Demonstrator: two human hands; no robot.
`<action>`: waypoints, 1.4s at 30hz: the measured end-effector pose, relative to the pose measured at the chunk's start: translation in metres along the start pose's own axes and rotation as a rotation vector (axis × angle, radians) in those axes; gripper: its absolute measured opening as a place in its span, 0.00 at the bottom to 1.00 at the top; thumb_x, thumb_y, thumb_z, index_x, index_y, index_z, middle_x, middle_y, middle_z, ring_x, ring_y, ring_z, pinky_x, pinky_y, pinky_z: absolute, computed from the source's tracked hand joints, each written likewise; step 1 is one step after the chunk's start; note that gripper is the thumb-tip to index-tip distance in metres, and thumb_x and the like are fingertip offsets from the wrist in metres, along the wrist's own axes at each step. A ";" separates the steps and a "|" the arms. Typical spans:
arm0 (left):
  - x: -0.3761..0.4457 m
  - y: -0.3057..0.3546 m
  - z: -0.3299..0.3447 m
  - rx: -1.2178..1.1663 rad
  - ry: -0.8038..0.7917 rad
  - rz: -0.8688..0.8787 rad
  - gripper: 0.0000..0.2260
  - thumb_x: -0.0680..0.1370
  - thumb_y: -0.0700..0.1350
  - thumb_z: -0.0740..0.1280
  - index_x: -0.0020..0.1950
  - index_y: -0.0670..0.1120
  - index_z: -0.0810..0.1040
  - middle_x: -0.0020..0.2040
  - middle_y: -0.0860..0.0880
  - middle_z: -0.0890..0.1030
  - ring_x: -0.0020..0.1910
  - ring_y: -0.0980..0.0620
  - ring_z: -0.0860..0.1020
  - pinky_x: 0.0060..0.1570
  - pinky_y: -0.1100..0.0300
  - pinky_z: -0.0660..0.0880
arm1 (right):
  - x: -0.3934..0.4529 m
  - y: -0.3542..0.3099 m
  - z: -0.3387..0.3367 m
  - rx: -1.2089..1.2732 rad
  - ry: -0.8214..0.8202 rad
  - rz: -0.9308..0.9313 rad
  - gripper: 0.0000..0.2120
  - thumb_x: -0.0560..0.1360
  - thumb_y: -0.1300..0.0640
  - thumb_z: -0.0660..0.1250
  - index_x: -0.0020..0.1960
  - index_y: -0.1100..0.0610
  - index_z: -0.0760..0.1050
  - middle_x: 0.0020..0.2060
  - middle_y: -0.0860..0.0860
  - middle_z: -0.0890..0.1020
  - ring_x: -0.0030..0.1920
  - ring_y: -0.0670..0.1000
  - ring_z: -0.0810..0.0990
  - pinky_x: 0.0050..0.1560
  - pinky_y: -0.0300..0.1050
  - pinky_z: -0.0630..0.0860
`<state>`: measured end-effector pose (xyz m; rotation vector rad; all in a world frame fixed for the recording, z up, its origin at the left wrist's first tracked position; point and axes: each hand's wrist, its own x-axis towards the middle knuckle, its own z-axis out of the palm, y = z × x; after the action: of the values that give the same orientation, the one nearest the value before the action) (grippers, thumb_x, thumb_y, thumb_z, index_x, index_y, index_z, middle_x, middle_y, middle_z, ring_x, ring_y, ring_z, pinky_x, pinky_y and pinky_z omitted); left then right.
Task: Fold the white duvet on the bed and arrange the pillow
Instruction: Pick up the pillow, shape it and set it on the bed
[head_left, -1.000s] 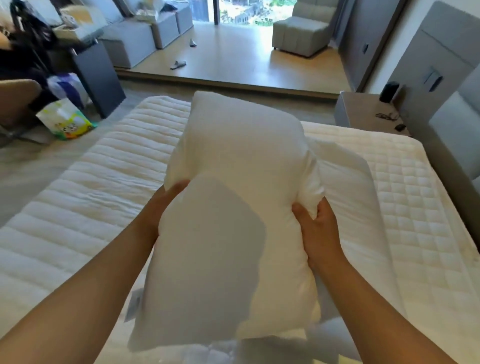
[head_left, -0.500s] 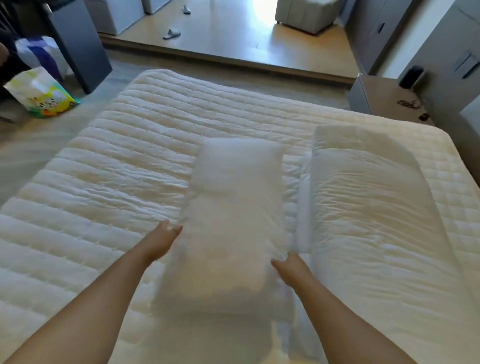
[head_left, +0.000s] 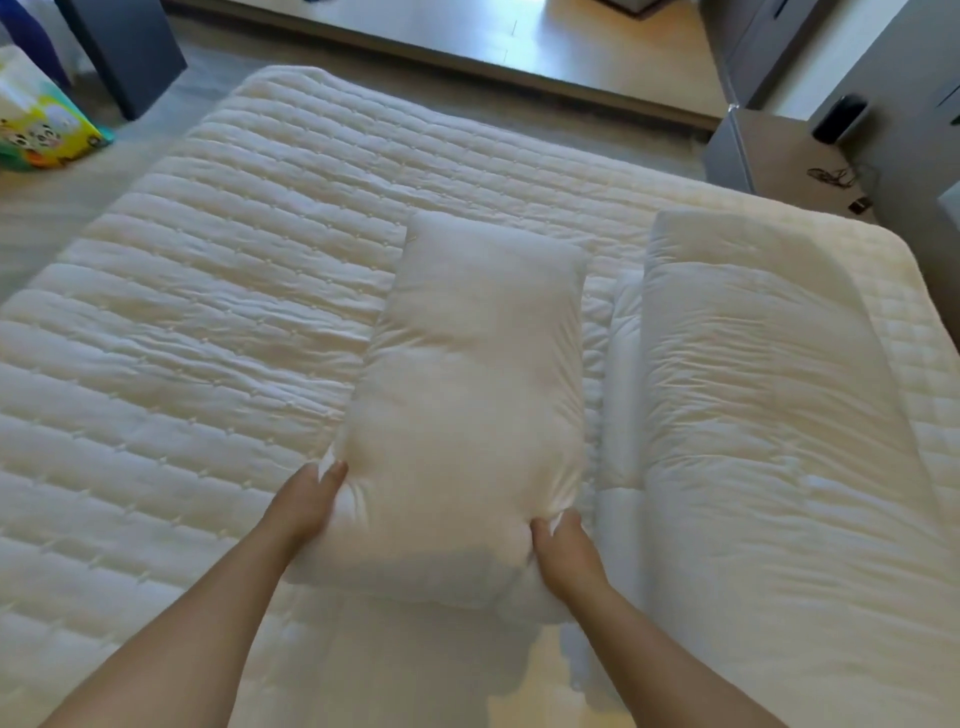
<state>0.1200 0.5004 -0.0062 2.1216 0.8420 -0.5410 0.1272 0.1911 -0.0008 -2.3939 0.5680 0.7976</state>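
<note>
White and soft, the pillow (head_left: 467, 405) lies flat on the mattress (head_left: 208, 322), its long axis running away from you, near end between your wrists. Your left hand (head_left: 306, 506) cups its near-left corner; your right hand (head_left: 563, 551) pinches the near-right corner, fingers closed into the fabric. Both sit equally close. The folded duvet (head_left: 769, 415) lies just right of it, parallel. A second ago you held the pillow raised; half a second ago your hands sat looser at its sides.

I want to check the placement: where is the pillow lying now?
In the head view the pillow lies on the mattress near its middle, just left of the folded duvet, with the left hand and right hand gripping its near corners.
</note>
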 end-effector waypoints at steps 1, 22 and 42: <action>0.004 0.000 -0.007 0.004 0.045 0.016 0.24 0.84 0.53 0.55 0.74 0.39 0.67 0.72 0.37 0.71 0.69 0.38 0.70 0.65 0.48 0.66 | 0.000 -0.002 0.003 -0.013 0.006 -0.013 0.15 0.81 0.50 0.56 0.60 0.62 0.64 0.59 0.64 0.77 0.60 0.62 0.75 0.52 0.49 0.69; -0.125 0.247 0.155 0.257 0.033 0.645 0.15 0.82 0.49 0.55 0.42 0.45 0.77 0.43 0.44 0.81 0.47 0.40 0.79 0.43 0.51 0.72 | 0.018 0.183 -0.317 -0.065 0.697 -0.333 0.16 0.76 0.54 0.59 0.53 0.62 0.80 0.51 0.61 0.82 0.52 0.63 0.77 0.54 0.52 0.72; -0.044 0.264 0.340 0.679 0.058 0.716 0.40 0.71 0.67 0.35 0.81 0.50 0.46 0.81 0.52 0.43 0.79 0.54 0.41 0.76 0.50 0.40 | 0.159 0.254 -0.228 -0.524 0.348 -0.338 0.36 0.75 0.37 0.32 0.78 0.54 0.37 0.78 0.58 0.41 0.78 0.59 0.39 0.74 0.63 0.38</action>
<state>0.2449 0.0890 -0.0530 2.8422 -0.1558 -0.4018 0.2012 -0.1755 -0.0415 -3.0299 0.0654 0.4132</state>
